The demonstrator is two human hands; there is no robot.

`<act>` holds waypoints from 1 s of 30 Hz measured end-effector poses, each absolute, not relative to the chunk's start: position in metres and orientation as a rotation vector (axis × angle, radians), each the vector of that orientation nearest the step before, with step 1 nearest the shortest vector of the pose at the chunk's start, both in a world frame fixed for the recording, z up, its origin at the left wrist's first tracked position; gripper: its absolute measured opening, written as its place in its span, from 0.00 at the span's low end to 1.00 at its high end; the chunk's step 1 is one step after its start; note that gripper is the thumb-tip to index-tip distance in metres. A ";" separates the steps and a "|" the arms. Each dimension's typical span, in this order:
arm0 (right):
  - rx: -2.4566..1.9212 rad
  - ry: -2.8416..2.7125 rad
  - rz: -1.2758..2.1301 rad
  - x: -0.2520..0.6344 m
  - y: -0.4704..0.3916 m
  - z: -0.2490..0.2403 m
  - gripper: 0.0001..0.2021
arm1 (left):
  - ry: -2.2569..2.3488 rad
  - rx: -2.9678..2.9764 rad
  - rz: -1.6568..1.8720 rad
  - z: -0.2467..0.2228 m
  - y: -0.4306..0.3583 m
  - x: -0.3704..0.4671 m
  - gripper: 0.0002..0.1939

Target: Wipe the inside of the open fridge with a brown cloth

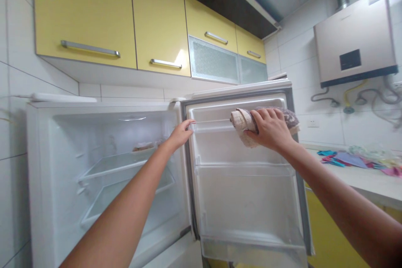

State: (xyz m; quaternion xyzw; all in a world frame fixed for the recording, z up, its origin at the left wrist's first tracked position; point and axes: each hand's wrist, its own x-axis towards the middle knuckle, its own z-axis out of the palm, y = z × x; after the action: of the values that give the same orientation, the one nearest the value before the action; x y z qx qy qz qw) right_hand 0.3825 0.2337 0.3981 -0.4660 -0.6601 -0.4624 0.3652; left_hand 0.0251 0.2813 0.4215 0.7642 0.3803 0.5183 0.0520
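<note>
Your right hand (pixel 270 126) grasps the folded towel (pixel 242 122) from above, in front of the open refrigerator door (pixel 245 201). The towel should handle as light, soft and floppy, not fragile; take it broadly across its thick middle. It lies well to the right of your left hand (pixel 180 135), whose fingertips reach the door's hinge side, their grip unclear.

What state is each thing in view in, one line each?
Fridge door: swung open.
Cloth: bundled, held in the right hand.
Right hand: closed over the cloth.
Left hand: by the door's hinge side, contact unclear.
Yellow cabinets: shut.
Water heater: wall-mounted, display dark.
Coloured pieces: strewn on the counter.
</note>
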 end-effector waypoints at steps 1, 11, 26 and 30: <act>-1.197 -1.705 -1.180 0.372 0.233 0.399 0.29 | 1.152 2.322 1.579 0.421 0.280 0.025 0.27; -1.035 -1.781 -1.131 0.224 0.245 0.404 0.29 | 1.151 2.316 1.627 0.422 0.282 0.031 0.30; -0.709 -2.024 -1.352 0.286 0.257 0.365 0.20 | 1.308 2.471 1.529 0.417 0.271 0.031 0.26; -0.844 -1.779 -1.282 0.323 0.260 0.342 0.19 | 1.340 2.490 1.495 0.417 0.268 0.033 0.25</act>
State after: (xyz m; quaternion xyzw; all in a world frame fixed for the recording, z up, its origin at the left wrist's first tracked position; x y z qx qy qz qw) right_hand 0.3231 0.2603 0.3423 -0.3313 -0.6986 -0.5034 0.3858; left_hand 0.0330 0.2677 0.4170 0.7782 0.4188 0.4672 -0.0282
